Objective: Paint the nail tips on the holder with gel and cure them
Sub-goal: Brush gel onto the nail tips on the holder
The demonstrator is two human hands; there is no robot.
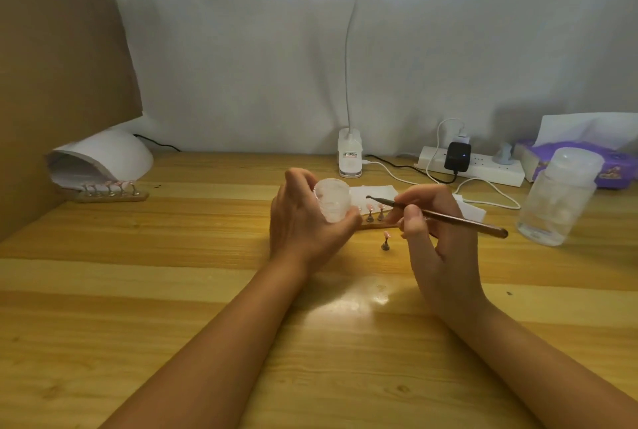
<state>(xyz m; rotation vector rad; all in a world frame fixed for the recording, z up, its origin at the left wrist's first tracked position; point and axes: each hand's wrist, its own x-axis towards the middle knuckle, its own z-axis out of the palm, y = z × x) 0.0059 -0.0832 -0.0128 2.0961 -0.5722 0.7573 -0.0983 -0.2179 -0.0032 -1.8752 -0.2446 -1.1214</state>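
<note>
My left hand (303,221) grips a small clear gel jar (333,200) above the middle of the wooden table (172,290). My right hand (438,239) pinches a brown brush (459,220), its dark tip pointing left towards the jar. Behind my hands lies a wooden nail holder (374,224) with pink nail tips on stands (375,211), partly hidden. One single nail tip stand (385,241) sits loose on the table in front of it. A white curing lamp (103,161) stands at the far left, and a second holder with several pink tips (110,191) sits at its mouth.
A white clip desk lamp (350,159) stands at the back centre, lit overhead. A power strip (473,166) with cables lies at the back right. A clear lidded bottle (559,197) and a purple tissue pack (587,163) sit at the right. White paper (374,192) lies under the holder.
</note>
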